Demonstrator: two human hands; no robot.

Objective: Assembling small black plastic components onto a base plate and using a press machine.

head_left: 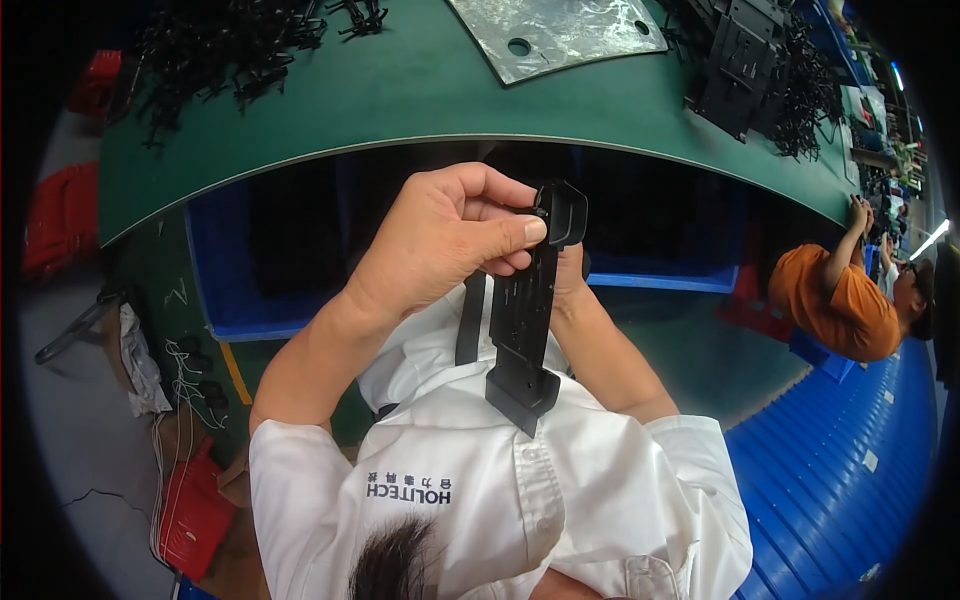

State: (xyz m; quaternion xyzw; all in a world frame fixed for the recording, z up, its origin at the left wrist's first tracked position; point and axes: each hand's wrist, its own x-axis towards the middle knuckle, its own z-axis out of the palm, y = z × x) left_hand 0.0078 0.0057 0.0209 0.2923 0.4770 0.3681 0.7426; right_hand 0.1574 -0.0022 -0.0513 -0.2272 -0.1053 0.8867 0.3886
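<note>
In front of my chest is a long black plastic part (pixel 520 310), tilted, with a flared block at its near end and a raised, loop-like piece at its far end. My left hand (pixel 430 235) is closed at that far end, thumb and forefinger pinching its edge; anything small between the fingertips is too hidden to make out. Behind the part, my right hand (pixel 569 272) grips it from the other side, with most of its fingers covered by the part.
On the green table (pixel 400 90) lie a heap of small black plastic pieces (pixel 225 50), a metal plate with holes (pixel 560 38) and stacked black parts (pixel 745 70). Blue bins (pixel 660 277) sit under its edge. A person in orange (pixel 835 300) works at the right. Red containers (pixel 62 225) stand left.
</note>
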